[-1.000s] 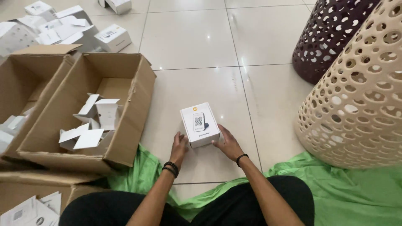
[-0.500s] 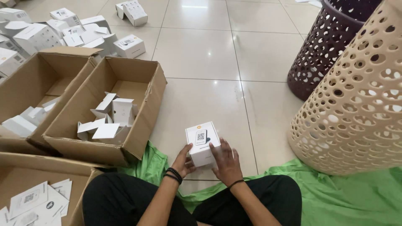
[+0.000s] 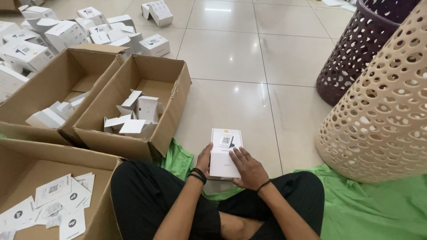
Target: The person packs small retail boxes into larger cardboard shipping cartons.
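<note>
A small white box [image 3: 226, 146] with a square code label on its top rests on the tiled floor just in front of my crossed legs. My left hand [image 3: 205, 159] grips its left side, a dark beaded band on that wrist. My right hand [image 3: 247, 167] lies over its near right corner with fingers spread on the top, a thin black band on the wrist. Both hands hold the box low, close to my lap.
An open cardboard carton [image 3: 171, 89] with white inserts stands to the left, a second carton [image 3: 53, 84] beside it and a third [image 3: 40, 155] with printed cards near my left knee. Several white boxes [image 3: 66, 31] lie behind. A beige perforated basket [image 3: 382, 111] and a dark one [image 3: 356, 53] stand right, on green cloth [image 3: 378, 209].
The white box has come down from a raised, tilted hold to the floor near my lap. My right hand shifted onto its top. The camera has tipped downward.
</note>
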